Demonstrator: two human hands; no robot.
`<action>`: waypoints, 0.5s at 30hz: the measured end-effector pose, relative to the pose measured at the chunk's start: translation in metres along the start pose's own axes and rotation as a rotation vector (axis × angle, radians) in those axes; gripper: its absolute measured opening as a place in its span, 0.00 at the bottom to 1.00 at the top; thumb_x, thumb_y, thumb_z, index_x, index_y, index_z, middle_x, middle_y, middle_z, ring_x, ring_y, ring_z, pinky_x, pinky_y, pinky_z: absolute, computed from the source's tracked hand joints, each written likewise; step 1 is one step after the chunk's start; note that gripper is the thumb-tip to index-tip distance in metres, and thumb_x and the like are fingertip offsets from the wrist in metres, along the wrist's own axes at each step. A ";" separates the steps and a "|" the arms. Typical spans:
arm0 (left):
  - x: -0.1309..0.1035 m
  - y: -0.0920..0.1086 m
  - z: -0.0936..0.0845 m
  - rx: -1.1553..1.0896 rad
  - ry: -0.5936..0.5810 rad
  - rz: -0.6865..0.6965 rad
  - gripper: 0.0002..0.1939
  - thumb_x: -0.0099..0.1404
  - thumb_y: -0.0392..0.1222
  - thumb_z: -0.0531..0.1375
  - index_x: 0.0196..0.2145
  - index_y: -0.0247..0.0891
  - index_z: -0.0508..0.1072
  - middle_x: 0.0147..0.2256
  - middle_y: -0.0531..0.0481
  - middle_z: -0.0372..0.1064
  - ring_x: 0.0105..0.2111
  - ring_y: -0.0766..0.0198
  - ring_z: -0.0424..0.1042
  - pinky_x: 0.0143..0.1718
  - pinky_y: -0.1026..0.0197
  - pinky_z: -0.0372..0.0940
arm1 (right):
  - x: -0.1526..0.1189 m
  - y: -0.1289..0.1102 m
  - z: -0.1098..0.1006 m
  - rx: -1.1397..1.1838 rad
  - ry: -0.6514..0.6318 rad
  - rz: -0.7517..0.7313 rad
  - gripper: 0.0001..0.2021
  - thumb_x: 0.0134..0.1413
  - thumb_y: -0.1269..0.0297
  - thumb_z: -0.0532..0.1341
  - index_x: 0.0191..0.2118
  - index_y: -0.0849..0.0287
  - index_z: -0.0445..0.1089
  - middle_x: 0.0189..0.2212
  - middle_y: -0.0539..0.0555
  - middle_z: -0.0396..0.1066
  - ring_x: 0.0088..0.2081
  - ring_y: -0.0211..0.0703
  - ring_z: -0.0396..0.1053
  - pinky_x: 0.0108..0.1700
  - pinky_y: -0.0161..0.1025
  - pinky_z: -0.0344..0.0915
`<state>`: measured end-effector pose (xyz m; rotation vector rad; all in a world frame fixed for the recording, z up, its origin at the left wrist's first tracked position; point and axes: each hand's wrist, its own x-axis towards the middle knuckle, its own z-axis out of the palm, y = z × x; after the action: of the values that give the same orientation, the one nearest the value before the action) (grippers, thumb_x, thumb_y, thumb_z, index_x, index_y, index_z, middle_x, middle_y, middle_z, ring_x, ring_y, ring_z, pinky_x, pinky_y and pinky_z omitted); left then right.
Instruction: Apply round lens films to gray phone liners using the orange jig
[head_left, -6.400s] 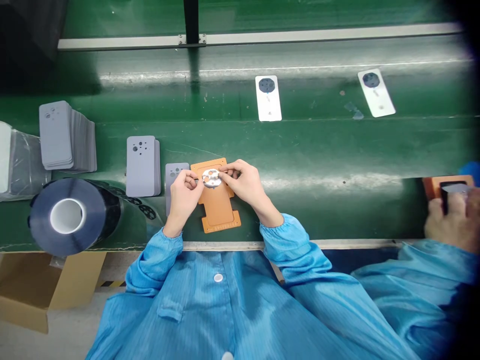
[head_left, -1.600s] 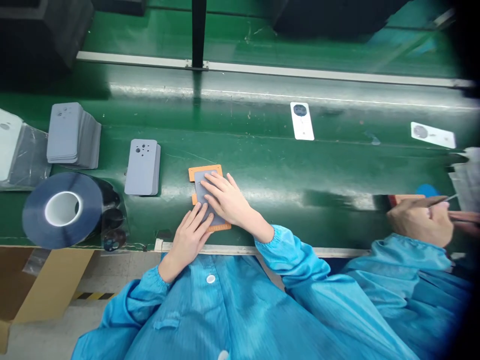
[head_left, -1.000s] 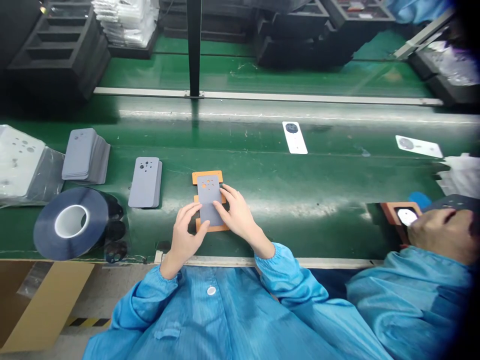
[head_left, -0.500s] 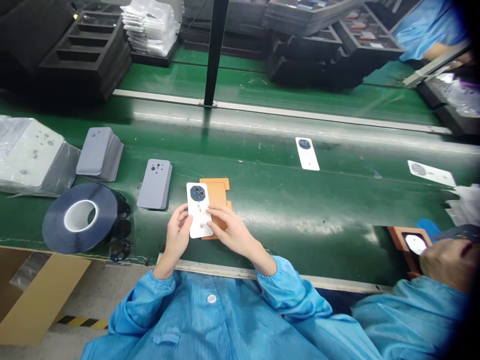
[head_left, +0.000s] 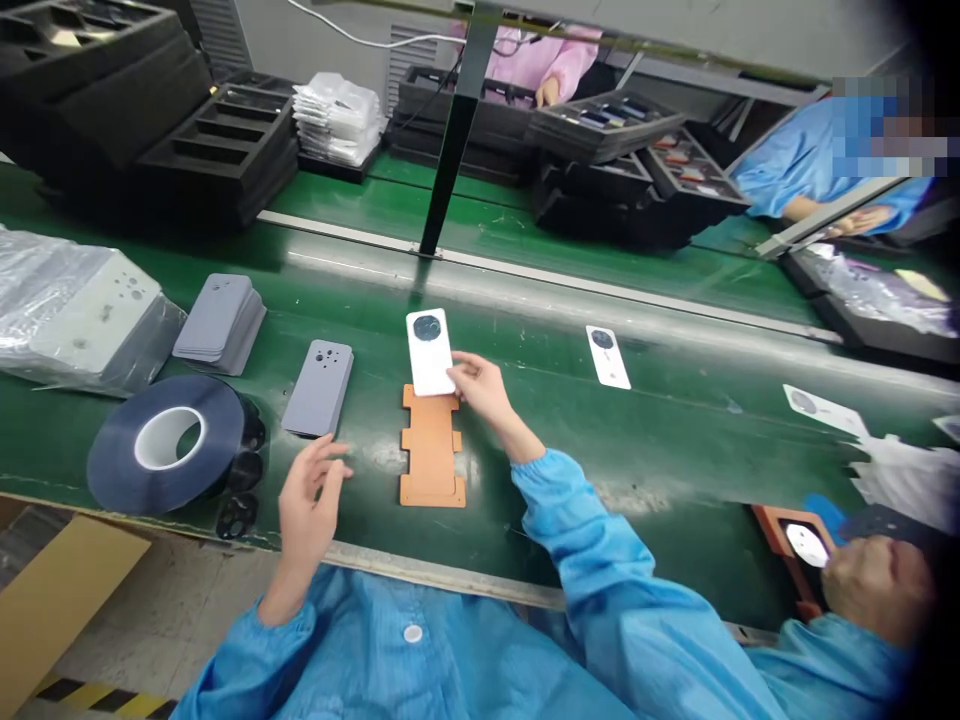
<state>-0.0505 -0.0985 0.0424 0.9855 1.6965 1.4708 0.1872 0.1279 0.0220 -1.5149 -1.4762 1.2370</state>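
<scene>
My right hand (head_left: 484, 390) pinches the lower right edge of a white phone back panel (head_left: 431, 368) with a dark round camera area. The panel is just beyond an orange fixture plate (head_left: 431, 455) with notched sides and overlaps its far end. Nothing is in my left hand (head_left: 311, 495), whose fingers are apart above the green bench near its front edge. Just past that hand lies a small stack of grey phone-shaped sheets (head_left: 319, 388) with camera holes.
To the left are a taller grey stack (head_left: 217, 315), a wrapped bundle (head_left: 82, 315) and a tape roll (head_left: 124, 450). On the right lie white panels (head_left: 611, 362) (head_left: 821, 408); a co-worker's hand (head_left: 874, 585) is at another orange fixture (head_left: 776, 530). Black trays (head_left: 225, 150) stand behind the rail.
My right hand has carried the white panel away from me to the fixture's far end, uncovering the orange plate. My left hand has let go of the panel and drawn left. The view has tilted up.
</scene>
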 end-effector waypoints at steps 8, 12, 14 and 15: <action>-0.033 -0.004 -0.085 0.369 0.494 0.179 0.18 0.69 0.49 0.64 0.52 0.37 0.78 0.41 0.45 0.78 0.35 0.60 0.75 0.39 0.58 0.72 | 0.094 -0.013 -0.028 -0.254 0.184 0.088 0.18 0.54 0.69 0.67 0.49 0.74 0.76 0.24 0.55 0.75 0.22 0.37 0.68 0.29 0.35 0.70; -0.029 -0.007 -0.112 0.628 0.647 0.188 0.23 0.68 0.52 0.63 0.56 0.37 0.76 0.43 0.42 0.76 0.35 0.57 0.72 0.41 0.53 0.70 | 0.092 -0.032 -0.035 -0.362 0.207 0.031 0.16 0.53 0.68 0.68 0.47 0.71 0.79 0.39 0.66 0.80 0.39 0.48 0.77 0.47 0.44 0.74; -0.025 -0.007 -0.121 0.758 0.611 0.117 0.24 0.67 0.55 0.64 0.54 0.38 0.77 0.42 0.42 0.75 0.36 0.54 0.72 0.44 0.50 0.70 | 0.067 -0.056 -0.037 -0.374 0.193 -0.101 0.16 0.55 0.65 0.67 0.48 0.66 0.80 0.43 0.64 0.81 0.44 0.50 0.77 0.53 0.46 0.73; -0.023 -0.007 -0.123 0.773 0.573 0.060 0.24 0.66 0.57 0.64 0.52 0.38 0.77 0.41 0.43 0.75 0.37 0.53 0.73 0.45 0.50 0.70 | 0.046 -0.072 -0.039 -0.369 0.155 -0.240 0.16 0.57 0.63 0.66 0.49 0.64 0.80 0.41 0.62 0.81 0.42 0.50 0.77 0.51 0.48 0.74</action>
<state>-0.1471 -0.1785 0.0527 1.0432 2.7958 1.1967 0.1948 0.1876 0.0933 -1.5657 -1.7885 0.7181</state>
